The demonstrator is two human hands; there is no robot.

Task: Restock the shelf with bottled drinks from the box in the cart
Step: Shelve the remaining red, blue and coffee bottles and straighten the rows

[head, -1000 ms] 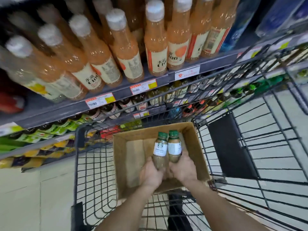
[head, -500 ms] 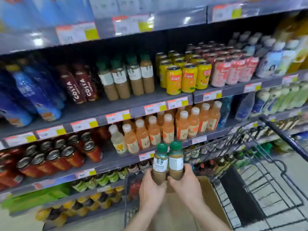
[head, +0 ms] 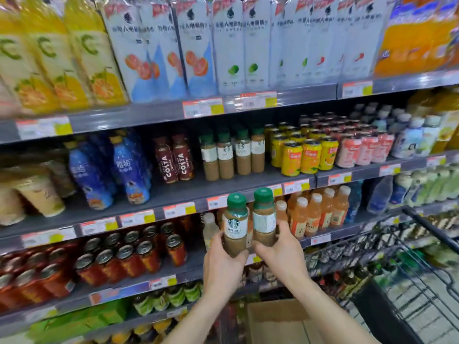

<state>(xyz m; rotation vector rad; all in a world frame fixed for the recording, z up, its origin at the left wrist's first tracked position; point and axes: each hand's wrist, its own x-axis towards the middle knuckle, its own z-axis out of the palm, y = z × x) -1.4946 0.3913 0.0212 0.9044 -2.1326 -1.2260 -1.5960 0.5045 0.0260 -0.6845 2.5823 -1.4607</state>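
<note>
- left hand [head: 223, 266] grips a coffee bottle [head: 234, 229] round its lower half, thumb at the front; logo label faces the cam.
- right hand [head: 280, 254] grips a second bottle [head: 264, 219] the same way; its label shows small print, too blurry to read.
- Both bottles upright w/ green caps up, side by side, touching or very nearly; the right one sits a bit higher.
- Both are held in the air in front of the shelf [head: 188, 192], below its front edge w/ the price tags, not resting on anything.
- On that shelf: a row of matching bottles [head: 231, 155], four across at the front, btwn dark red bottles [head: 173, 160] on the left & yellow cans [head: 305, 155] on the right.
- Behind the held pair, one level down: orange drinks [head: 315, 212] w/ white caps.
- Cardboard box [head: 273, 324] at bottom centre, under the forearms; its inside can't be seen.
- Wire cart [head: 432, 225] at lower right, close to the shelving.
</note>
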